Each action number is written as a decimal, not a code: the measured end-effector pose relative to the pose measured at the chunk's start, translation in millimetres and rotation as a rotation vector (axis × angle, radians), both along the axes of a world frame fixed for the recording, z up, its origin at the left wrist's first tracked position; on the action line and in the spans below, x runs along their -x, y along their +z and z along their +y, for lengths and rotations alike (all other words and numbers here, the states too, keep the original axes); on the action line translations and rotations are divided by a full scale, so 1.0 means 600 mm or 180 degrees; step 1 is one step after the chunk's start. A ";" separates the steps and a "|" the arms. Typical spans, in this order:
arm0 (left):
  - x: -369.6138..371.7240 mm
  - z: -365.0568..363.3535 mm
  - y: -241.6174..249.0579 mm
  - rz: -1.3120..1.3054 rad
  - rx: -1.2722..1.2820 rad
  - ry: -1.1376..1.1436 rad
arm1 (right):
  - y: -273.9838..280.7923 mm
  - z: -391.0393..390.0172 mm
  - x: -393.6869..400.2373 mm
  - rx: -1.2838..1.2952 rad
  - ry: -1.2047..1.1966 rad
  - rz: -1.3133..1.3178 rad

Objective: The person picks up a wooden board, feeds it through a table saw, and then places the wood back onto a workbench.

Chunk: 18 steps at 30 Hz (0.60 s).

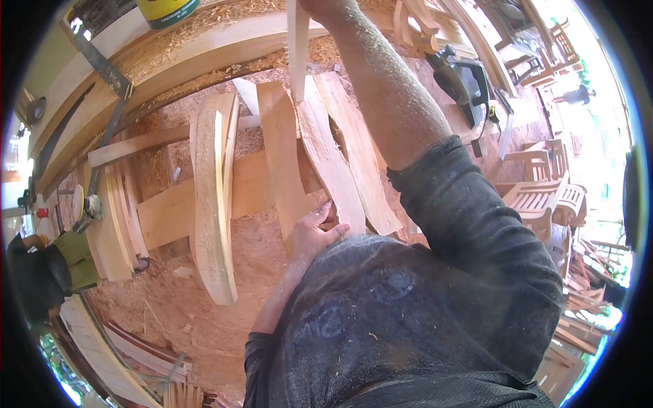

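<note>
My left hand (321,230) grips the near end of a curved pale board (333,160) close to my shirt, its fingers curled at the board's edge. At the top edge of the view my right hand (328,8) is partly cut off and appears closed on a narrow, tapered wooden strip (297,51). The strip's lower tip reaches the far end of the curved board. A browner board (280,146) lies to the left, and another pale board (360,156) lies to the right. Sawdust covers my right forearm.
Stacked curved pieces (216,197) lie left of centre. A long beam (204,64) with shavings and a yellow-green bucket (166,9) stand beyond. A power tool (462,85) sits upper right, near wooden chairs (544,197). Another person (41,272) is at the left, near a second tool (87,207).
</note>
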<state>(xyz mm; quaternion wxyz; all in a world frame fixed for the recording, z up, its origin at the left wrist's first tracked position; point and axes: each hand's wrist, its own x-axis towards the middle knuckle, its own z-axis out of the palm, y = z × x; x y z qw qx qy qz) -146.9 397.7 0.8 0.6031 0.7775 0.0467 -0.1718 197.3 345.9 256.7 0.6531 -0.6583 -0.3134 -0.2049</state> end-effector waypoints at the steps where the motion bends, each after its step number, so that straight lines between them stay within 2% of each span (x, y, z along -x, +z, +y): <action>1: -0.001 -0.001 0.008 0.0105 0.0024 -0.0002 | -0.002 -0.001 0.001 -0.0009 -0.0049 -0.0116; 6: 0.000 -0.006 -0.002 -0.0052 0.0092 0.0070 | -0.018 0.008 -0.028 -0.0097 0.0014 -0.0704; 7: -0.001 -0.006 -0.002 -0.0048 0.0079 0.0069 | -0.025 0.008 -0.031 -0.0124 -0.0106 -0.0636; 11: 0.002 -0.008 -0.022 -0.0210 0.0027 0.0044 | -0.017 0.009 -0.012 -0.0438 0.0495 -0.0241; 14: 0.003 -0.010 -0.019 -0.0199 0.0073 0.0074 | -0.018 0.010 -0.016 -0.0369 0.0437 -0.0432; 17: 0.003 -0.009 -0.014 -0.0088 0.0047 0.0053 | -0.017 0.022 -0.014 -0.0888 0.0450 -0.0700; 18: 0.003 -0.009 -0.017 -0.0076 0.0092 0.0064 | -0.017 0.018 -0.013 -0.0692 0.0396 -0.0638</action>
